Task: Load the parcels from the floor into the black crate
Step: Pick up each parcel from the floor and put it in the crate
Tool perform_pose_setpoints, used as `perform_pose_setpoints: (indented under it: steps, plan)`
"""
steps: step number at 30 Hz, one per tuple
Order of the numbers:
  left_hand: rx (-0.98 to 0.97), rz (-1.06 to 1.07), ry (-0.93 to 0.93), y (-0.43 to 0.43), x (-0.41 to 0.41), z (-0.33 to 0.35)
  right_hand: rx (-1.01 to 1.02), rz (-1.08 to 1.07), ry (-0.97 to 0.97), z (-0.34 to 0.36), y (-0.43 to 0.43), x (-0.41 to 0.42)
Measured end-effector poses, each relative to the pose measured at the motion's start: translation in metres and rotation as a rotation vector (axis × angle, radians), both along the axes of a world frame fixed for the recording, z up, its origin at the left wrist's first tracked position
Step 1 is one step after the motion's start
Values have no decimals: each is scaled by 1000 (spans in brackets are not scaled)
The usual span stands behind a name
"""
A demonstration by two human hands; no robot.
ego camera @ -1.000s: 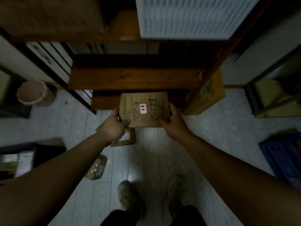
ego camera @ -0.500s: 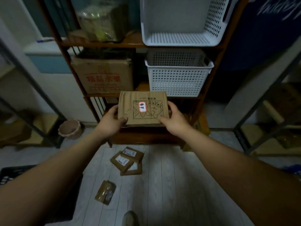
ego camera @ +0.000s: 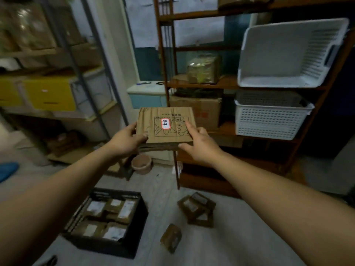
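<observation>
While both hands, left hand (ego camera: 125,140) and right hand (ego camera: 199,143), clasp the flat brown cardboard parcel (ego camera: 165,126) at chest height, the black plastic crate (ego camera: 107,244) waits at seven o'clock, seemingly near full; next, lower it there, leaving floor parcels (ego camera: 197,209) at five.

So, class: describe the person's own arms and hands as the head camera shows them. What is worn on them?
Both forearms are bare to the frame's edge: no sleeves in view. The left hand and right hand wear no gloves, and no rings, watch or wristband can be seen. Each hand shows short fingernails. No markings are visible in this dim light.
</observation>
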State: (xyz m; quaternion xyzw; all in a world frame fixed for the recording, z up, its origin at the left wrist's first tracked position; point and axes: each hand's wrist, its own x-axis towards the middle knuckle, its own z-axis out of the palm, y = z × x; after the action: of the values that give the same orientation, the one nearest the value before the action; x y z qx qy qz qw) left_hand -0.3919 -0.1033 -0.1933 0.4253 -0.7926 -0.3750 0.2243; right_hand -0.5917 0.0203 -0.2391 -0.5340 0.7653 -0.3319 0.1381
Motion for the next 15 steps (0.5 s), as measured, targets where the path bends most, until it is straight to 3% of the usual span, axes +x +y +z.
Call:
perform_pose_setpoints:
  steps: [8,15]
  plan:
    - [-6,37,-19,-64,162,-7,3,37,-65,-19,-91,162]
    - [118,48,-10,-136,230,-37,60,74,-91,-43,-161,219]
